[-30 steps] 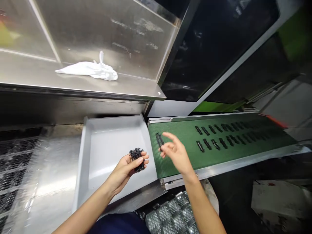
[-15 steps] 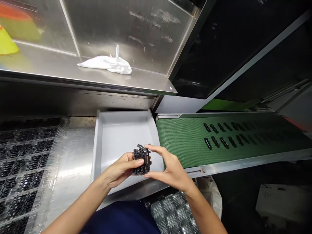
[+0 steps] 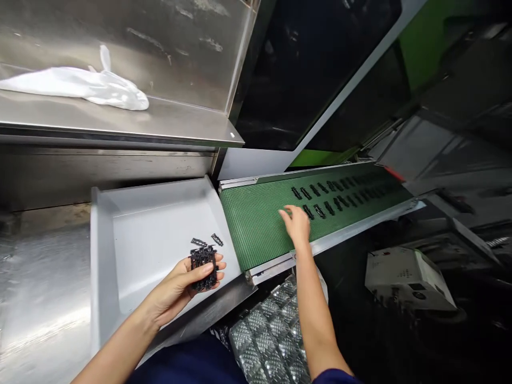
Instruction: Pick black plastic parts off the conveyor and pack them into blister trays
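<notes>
My left hand [image 3: 188, 282] is closed around a bunch of small black plastic parts [image 3: 203, 269], thumb pressed across the front, above the near right part of a light grey tray [image 3: 148, 229]. Two more loose black parts, one at the left [image 3: 199, 242] and one at the right [image 3: 216, 239], show just beyond the bunch, inside the tray. Over a green conveyor belt [image 3: 256, 224], my right hand [image 3: 298, 224] reaches with thumb and fingers apart. Its fingers are beside the nearest black part [image 3: 308, 212] of the front row and partly cover the belt there.
Two rows of black parts [image 3: 338, 186] run along the belt toward the far end. A metal shelf [image 3: 180, 122] with a white cloth-like bundle [image 3: 96, 88] on it overhangs behind the tray. Clear moulded plastic trays [image 3: 272, 336] sit below the belt. A pale box-shaped machine [image 3: 408, 277] stands at right.
My right hand has left the bunch and moved right over the belt. My left hand still holds the bunch. Two loose parts now show in the tray. The view has turned right.
</notes>
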`<state>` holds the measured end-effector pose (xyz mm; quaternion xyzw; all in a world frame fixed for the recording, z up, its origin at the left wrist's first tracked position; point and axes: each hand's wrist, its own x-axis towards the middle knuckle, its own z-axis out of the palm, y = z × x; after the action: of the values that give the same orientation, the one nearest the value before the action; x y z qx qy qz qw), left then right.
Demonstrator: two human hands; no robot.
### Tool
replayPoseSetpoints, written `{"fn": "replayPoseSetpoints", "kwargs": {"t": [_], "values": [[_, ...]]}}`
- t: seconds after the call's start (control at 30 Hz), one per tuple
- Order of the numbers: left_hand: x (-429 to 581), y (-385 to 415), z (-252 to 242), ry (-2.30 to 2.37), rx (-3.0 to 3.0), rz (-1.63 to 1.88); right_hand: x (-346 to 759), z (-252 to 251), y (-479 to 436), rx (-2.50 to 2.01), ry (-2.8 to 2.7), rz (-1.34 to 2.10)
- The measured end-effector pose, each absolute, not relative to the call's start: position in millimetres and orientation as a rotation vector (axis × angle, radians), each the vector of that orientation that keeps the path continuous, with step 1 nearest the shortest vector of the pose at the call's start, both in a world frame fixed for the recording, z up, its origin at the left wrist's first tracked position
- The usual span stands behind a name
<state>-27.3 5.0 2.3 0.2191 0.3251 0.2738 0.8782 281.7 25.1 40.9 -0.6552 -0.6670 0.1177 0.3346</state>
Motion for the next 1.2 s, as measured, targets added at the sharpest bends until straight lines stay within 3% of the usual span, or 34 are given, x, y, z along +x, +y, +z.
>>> {"fn": "replayPoseSetpoints", "kwargs": {"t": [0.2,0.47,0.63,0.77,1.2], "values": [[-21.5,11.0,1.9,0.699,0.475,0.569,349.7,53.3,25.9,-1.734,-1.781,0.235],[-24.0,10.0,4.2,0.596,0.541,0.491,196.5,77.1,-18.2,-1.236,-2.322,0.768],[-34.5,-5.0,5.9,0.596,0.423,0.558,150.2,57.4,-28.7,-1.194,-2.054,0.647],[-40.7,-10.0,5.1,0.647,0.408,0.657,146.3,45.4,-34.5,-1.224,-2.025,0.758],[-38.9,-10.1,9.1,0.596,0.438,0.560,145.6,54.3,-48.8,-1.219,-2.045,0.845]]}}
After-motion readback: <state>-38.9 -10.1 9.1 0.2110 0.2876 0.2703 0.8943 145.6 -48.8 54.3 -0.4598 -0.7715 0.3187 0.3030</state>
